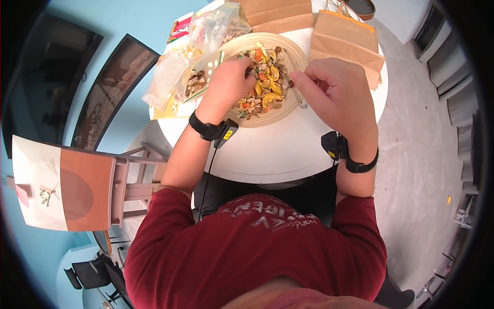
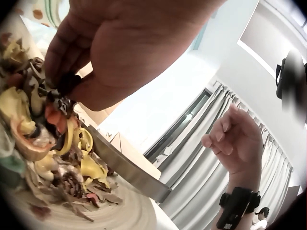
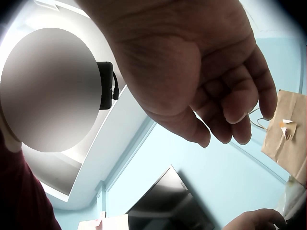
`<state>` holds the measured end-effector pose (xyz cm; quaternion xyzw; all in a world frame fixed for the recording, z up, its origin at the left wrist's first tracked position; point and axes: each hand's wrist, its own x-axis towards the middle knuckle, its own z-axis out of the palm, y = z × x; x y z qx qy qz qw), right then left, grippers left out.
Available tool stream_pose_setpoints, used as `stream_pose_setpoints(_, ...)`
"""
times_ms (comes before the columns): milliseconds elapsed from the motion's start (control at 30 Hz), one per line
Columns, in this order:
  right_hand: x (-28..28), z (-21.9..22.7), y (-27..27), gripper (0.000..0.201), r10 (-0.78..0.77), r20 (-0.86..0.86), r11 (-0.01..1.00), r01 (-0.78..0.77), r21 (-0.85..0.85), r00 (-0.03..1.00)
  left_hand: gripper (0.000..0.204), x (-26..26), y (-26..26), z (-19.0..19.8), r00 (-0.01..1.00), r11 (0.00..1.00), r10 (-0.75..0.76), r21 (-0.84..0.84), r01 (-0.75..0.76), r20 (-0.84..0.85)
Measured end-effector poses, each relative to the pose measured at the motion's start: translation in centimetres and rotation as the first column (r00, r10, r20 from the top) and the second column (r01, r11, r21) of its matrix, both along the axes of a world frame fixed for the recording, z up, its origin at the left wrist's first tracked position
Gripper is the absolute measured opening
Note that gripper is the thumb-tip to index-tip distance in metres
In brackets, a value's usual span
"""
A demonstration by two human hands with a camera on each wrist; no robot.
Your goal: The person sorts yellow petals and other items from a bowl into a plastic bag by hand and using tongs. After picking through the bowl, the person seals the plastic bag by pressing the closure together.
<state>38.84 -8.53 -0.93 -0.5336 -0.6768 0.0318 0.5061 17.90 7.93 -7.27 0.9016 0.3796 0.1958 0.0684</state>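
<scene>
A round pale wooden tray holds a heap of dried potpourri, with yellow, orange and brown pieces and bits of pine cone. My left hand is over the heap's left side. In the left wrist view, its thumb and fingertips pinch a small dark piece of the potpourri, mostly covered by the fingers. Raised at the tray's right edge, my right hand has loosely curled fingers. The right wrist view shows nothing between its fingers.
Left of the tray lie an opened plastic bag with brown pieces inside and another clear bag. Brown paper bags stand behind and to the right on the white round table. A chair is at the left.
</scene>
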Motion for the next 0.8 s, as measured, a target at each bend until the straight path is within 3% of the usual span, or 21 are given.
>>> stream_pose_setpoints(133,-0.1,-0.1,0.1,0.029,0.000,0.005,1.000,0.000,-0.004,1.000,0.032,-1.1,-1.6,2.4,0.997,0.998,0.035,-0.054,-0.031,0.072)
stream_pose_setpoints(333,-0.2,-0.3,0.2,0.030,-0.006,0.010,1.000,0.006,0.008,1.000,0.029,-4.0,-2.2,4.3,0.977,0.995,0.093,0.012,-0.097,0.193)
stream_pose_setpoints(433,-0.3,-0.3,0.2,0.031,0.001,0.006,1.000,-0.001,0.005,1.000,0.021,-4.6,-2.3,4.9,0.976,0.946,0.216,0.242,-0.217,0.033)
stream_pose_setpoints(633,-0.5,-0.2,0.1,0.033,0.010,0.006,1.000,-0.010,-0.004,1.000,0.006,-6.2,-1.4,2.6,0.909,0.897,0.356,0.351,-0.268,-0.217)
stream_pose_setpoints(733,-0.5,-0.1,0.0,0.033,0.011,0.007,1.000,-0.011,-0.006,1.000,0.007,-6.6,-1.1,2.5,0.922,0.895,0.354,0.345,-0.284,-0.159)
stream_pose_setpoints(800,-0.5,-0.1,0.0,0.033,0.011,0.005,1.000,-0.011,-0.008,1.000,0.007,-6.3,-1.2,2.8,0.967,0.922,0.247,0.323,-0.215,-0.061)
